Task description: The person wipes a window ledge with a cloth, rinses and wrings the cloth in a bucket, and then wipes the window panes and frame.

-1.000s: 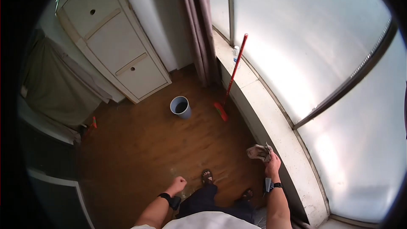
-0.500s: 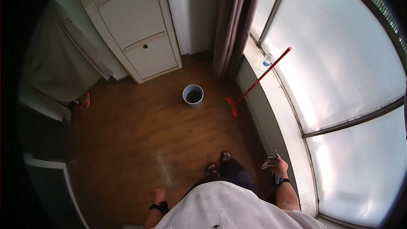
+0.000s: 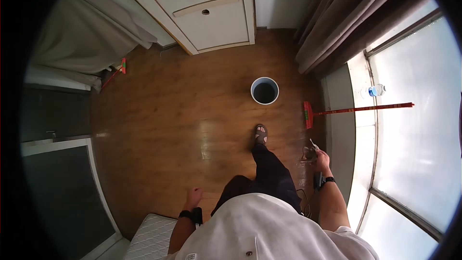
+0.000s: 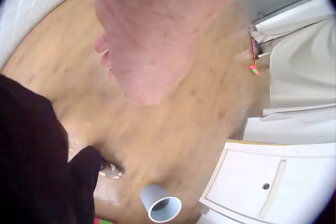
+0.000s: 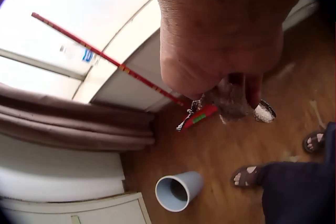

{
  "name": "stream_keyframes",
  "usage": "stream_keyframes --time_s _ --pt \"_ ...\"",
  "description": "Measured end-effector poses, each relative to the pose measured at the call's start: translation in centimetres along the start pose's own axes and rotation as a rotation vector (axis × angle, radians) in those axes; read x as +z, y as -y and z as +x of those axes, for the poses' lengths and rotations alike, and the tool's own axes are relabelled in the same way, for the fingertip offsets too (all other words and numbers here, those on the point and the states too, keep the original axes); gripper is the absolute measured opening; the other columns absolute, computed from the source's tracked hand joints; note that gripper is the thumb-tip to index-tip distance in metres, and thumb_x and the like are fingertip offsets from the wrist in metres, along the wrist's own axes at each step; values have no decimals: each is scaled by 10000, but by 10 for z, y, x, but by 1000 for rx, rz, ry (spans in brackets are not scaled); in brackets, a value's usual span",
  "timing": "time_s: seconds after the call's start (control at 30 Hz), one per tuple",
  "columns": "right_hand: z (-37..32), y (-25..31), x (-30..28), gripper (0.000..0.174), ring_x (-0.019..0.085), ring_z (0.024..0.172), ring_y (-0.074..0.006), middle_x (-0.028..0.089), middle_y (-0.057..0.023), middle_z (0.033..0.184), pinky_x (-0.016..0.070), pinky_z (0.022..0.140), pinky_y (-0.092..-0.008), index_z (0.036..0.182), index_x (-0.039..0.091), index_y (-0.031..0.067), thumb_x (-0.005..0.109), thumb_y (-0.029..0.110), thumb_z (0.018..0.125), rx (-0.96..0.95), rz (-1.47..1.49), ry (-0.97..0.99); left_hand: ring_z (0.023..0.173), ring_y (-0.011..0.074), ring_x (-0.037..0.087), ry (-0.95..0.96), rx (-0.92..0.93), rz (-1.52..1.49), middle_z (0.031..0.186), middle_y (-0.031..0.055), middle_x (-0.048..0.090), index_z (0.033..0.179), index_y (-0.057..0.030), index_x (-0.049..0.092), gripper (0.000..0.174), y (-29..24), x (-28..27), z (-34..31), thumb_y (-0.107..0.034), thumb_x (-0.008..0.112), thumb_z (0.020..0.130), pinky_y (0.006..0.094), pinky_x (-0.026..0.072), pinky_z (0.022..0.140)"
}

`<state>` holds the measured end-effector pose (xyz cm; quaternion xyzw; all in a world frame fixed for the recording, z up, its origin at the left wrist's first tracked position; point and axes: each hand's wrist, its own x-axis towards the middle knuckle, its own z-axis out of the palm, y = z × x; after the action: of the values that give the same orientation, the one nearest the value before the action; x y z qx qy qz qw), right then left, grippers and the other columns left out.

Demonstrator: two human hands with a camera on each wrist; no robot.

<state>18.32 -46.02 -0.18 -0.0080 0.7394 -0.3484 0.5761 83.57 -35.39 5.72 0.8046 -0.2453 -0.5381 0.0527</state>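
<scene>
My right hand (image 3: 321,160) grips a crumpled, greyish-brown rag (image 5: 231,100) with black-and-white patterned edges. Part of the rag is hidden behind the palm in the right wrist view. That hand hangs beside the window ledge, and the red broom (image 3: 308,114) leans on the ledge just ahead of it, bristles on the floor. My left hand (image 3: 194,196) hangs at my other side, fingers loosely curled and holding nothing. A blue-grey bin (image 3: 264,103) stands on the floor ahead of my feet, its inside dark.
On the window ledge (image 3: 364,137) sits a clear plastic bottle (image 3: 373,90) with a blue label. A second red broom (image 3: 123,66) lies by the draped cloth (image 3: 91,24) at left. A white cabinet (image 3: 211,29) is ahead, a curtain (image 3: 337,24) at right, a quilted mattress (image 3: 153,233) behind left.
I have stepped forward, one foot ahead, so the bin and broom are closer and the view has turned rightward. The rag stays in my right hand.
</scene>
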Motion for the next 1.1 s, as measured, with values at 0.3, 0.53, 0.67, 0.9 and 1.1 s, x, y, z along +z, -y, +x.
stream_keyframes --time_s 0.3,0.53,0.67,0.9,1.1 --pt "57 148 188 403 639 1122 -251 638 -50 1279 543 883 -513 1390 566 112 554 273 1020 -413 -226 284 700 124 592 -103 384 45 829 27 651 1026 -11 679 187 -252 -37 72 -182 667 951 292 491 620" --pt "115 179 282 481 613 1192 -308 589 -77 1333 546 935 -532 1526 393 139 457 228 1058 11 207 287 829 235 703 71 609 222 909 122 731 1024 -20 678 203 -415 -1 190 -207 684 944 350 553 756" --pt "221 73 255 550 604 1135 -391 540 -74 1332 565 917 -567 1575 262 168 418 223 1051 -76 -177 362 886 156 688 232 582 255 949 87 727 1058 -6 670 194 -451 47 262 -177 677 966 312 546 799" --pt "177 120 334 450 655 907 -236 626 -99 1138 596 699 -403 1409 487 32 584 152 987 199 -210 -50 862 190 700 526 292 80 937 114 741 1023 18 682 276 -476 120 316 -239 685 923 325 544 781" --pt "261 77 347 362 653 810 -155 660 -72 1038 589 569 -310 1324 590 22 574 175 996 88 -532 -16 859 96 635 506 236 -121 1074 44 709 1182 -41 679 301 -437 205 357 -241 699 958 259 517 675"
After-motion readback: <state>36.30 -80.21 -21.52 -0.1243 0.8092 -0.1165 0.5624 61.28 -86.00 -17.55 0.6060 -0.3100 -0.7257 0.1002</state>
